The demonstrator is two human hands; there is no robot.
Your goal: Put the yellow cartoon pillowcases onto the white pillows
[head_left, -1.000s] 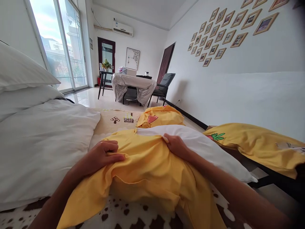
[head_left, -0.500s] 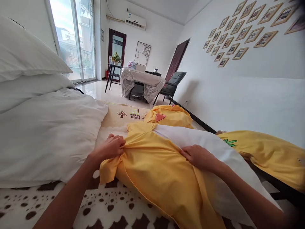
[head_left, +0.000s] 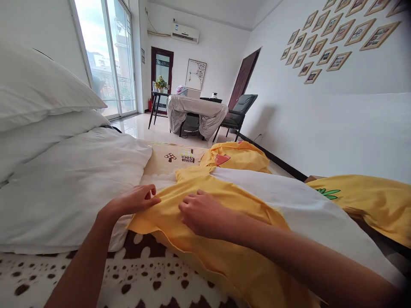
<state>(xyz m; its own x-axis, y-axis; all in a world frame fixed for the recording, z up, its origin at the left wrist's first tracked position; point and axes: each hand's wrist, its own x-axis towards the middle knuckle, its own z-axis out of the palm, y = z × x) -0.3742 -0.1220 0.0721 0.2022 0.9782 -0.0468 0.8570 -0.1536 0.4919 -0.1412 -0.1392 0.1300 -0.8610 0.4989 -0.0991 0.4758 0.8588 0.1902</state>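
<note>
A yellow pillowcase [head_left: 221,192] lies spread in front of me, covering part of a white pillow [head_left: 289,196]. At the pillowcase's left edge is my left hand [head_left: 136,200], fingers and thumb apart, with the thumb beside the cloth. My right hand [head_left: 202,214] reaches across to the middle of the pillowcase, its fingers curled down against the fabric. Whether a fold of cloth is between those fingers is hidden. Under the pillowcase is a brown-and-white patterned blanket [head_left: 144,273].
White pillows [head_left: 73,179] are stacked on the left. Yellow bedding lies beyond [head_left: 247,156], and a yellow cushion [head_left: 375,196] with a green leaf print is on the right. Farther off stand a covered table [head_left: 195,102], a black chair [head_left: 239,113] and a plant [head_left: 160,82].
My right hand has left the pillowcase's right-hand edge and moved left toward my left hand. My left hand has loosened from the cloth and shifted slightly left. The gathered fabric lies flatter.
</note>
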